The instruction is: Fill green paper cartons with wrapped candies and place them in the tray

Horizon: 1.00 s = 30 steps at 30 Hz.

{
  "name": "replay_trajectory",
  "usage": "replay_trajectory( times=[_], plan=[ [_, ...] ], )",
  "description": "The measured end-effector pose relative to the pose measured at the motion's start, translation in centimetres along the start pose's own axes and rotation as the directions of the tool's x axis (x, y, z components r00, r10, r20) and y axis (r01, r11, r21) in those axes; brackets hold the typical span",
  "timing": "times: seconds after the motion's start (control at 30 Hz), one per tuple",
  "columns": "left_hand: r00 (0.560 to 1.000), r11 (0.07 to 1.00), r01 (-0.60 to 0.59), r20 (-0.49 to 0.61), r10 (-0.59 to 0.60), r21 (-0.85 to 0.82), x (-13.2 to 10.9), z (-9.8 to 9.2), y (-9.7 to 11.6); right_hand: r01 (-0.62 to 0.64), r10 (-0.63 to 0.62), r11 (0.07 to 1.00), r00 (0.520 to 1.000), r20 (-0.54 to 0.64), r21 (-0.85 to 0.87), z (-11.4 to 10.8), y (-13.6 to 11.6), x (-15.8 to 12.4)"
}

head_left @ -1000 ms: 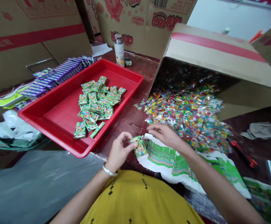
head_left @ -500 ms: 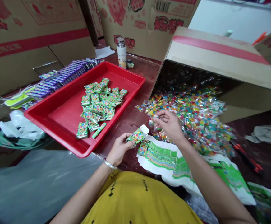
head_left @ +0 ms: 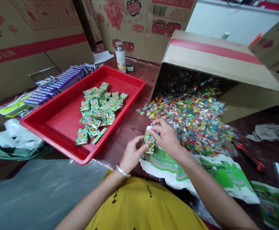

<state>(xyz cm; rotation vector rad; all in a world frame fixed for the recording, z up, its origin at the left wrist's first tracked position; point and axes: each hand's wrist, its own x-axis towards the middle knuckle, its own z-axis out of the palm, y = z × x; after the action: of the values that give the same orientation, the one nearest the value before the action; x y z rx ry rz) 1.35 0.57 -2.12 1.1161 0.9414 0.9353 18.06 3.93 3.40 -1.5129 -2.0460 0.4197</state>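
Observation:
My left hand [head_left: 132,155] grips a small green printed candy box [head_left: 149,140], holding it upright with its white end flap at the top. At that top end is my right hand [head_left: 164,135], closed, its thumb and fingers pressed against the box; anything else between them is hidden. Below the hands lies a row of flat green cartons [head_left: 165,163] on a white sheet. A heap of clear-wrapped colourful candies [head_left: 189,115] spreads beyond my right hand. To the left, a red tray [head_left: 60,127] holds a pile of green candy boxes [head_left: 98,108].
A large cardboard carton [head_left: 213,52] lies open behind the candies. Purple packs [head_left: 62,80] line the tray's far left side. A white flask [head_left: 120,57] and a small cup [head_left: 129,67] stand at the back. Red-handled pliers [head_left: 250,156] and a grey cloth [head_left: 269,131] lie at right.
My right hand has come from the edge of the candy heap down to the box's top. My left hand has moved right and turned the box more upright. The view has shifted slightly.

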Motion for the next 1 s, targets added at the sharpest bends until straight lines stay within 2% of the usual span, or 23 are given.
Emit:
replay_trajectory(
  times=[0.13, 0.23, 0.3, 0.4, 0.5, 0.63, 0.7, 0.77, 0.9, 1.0],
  plan=[
    [0.999, 0.996, -0.019, -0.049, 0.015, -0.087, -0.2, 0.6, 0.3, 0.044, -0.051, 0.995, 0.996, 0.077, 0.084, -0.6, -0.2, -0.5],
    [0.99, 0.99, -0.103, -0.109, 0.092, -0.097, -0.4, 1.0, 1.1, -0.048, 0.037, 0.965, 0.998, 0.045, 0.257, -0.5, 0.0, -1.3],
    [0.989, 0.989, -0.124, -0.095, 0.117, -0.081, -0.5, 1.0, 1.5, -0.103, 0.097, 0.936, 0.995, 0.035, 0.337, -0.1, 0.2, -2.0],
    [0.996, 0.996, -0.084, -0.038, 0.083, -0.036, -0.5, 0.8, 1.7, -0.142, 0.132, 0.906, 0.99, 0.054, 0.398, 0.6, 0.4, -2.8],
    [1.0, 1.0, -0.023, 0.01, 0.023, -0.007, -0.3, 0.5, 1.8, -0.124, 0.159, 0.862, 0.987, -0.03, 0.491, 1.2, 0.3, -3.0],
    [0.999, 0.998, -0.033, 0.004, 0.033, -0.054, 0.3, 0.6, 2.2, -0.13, 0.243, 0.725, 0.967, -0.075, 0.677, 1.5, 0.1, -2.9],
    [0.998, 0.991, -0.063, -0.03, 0.06, -0.122, 0.4, 0.8, 2.3, -0.155, 0.284, 0.663, 0.957, -0.055, 0.733, 1.4, 0.1, -2.8],
    [0.996, 0.987, -0.079, -0.054, 0.072, -0.143, 0.4, 0.9, 2.3, -0.178, 0.279, 0.646, 0.96, -0.012, 0.742, 1.1, 0.1, -2.6],
    [0.99, 0.994, -0.111, -0.09, 0.111, -0.002, 0.2, 0.9, 2.5, -0.284, 0.286, 0.634, 0.95, 0.123, 0.719, 0.1, 0.5, -2.0],
    [0.993, 0.992, -0.099, -0.056, 0.104, 0.084, 0.0, 0.7, 2.9, -0.351, 0.302, 0.61, 0.932, 0.202, 0.711, -0.4, 0.9, -1.4]
  ],
)
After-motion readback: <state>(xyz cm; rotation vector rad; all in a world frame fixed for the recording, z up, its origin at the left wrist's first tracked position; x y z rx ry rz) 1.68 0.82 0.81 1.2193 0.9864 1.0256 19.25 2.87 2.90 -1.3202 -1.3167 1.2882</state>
